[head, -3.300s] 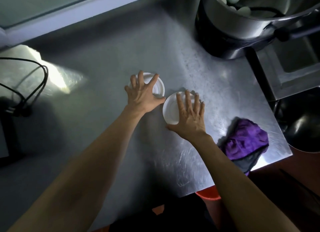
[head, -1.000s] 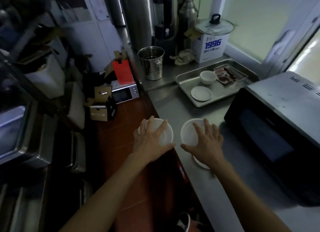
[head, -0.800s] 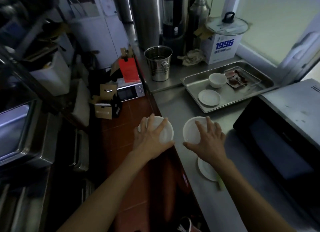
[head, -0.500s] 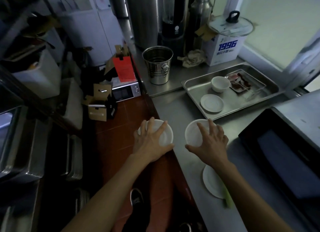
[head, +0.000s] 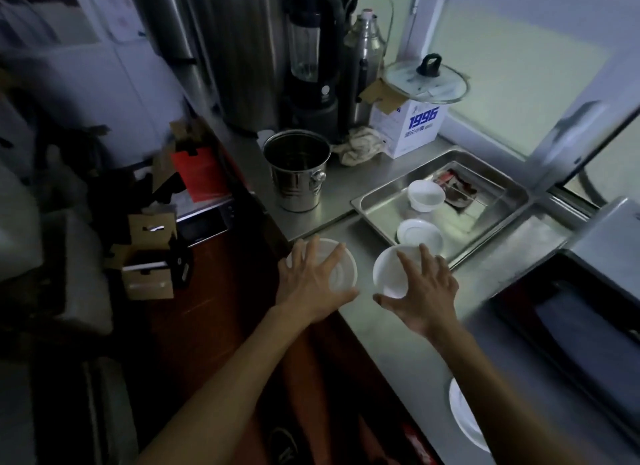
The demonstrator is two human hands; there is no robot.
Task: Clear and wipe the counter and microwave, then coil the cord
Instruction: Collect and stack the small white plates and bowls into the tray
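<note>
At the near right edge of the steel counter (head: 391, 346) a white plate (head: 462, 418) lies by my right forearm, with the black microwave (head: 585, 329) to its right. Farther out, my left hand (head: 308, 288) grips a clear round container (head: 337, 268) from above, fingers spread over its rim; my right hand (head: 422, 291) grips a white bowl (head: 389, 272) likewise. Beyond them a steel tray (head: 381, 204) holds a saucer (head: 419, 235) and cup (head: 426, 194). Left of it stands a steel bucket (head: 296, 173); behind, a white box (head: 410, 126) reads "1996".
</note>
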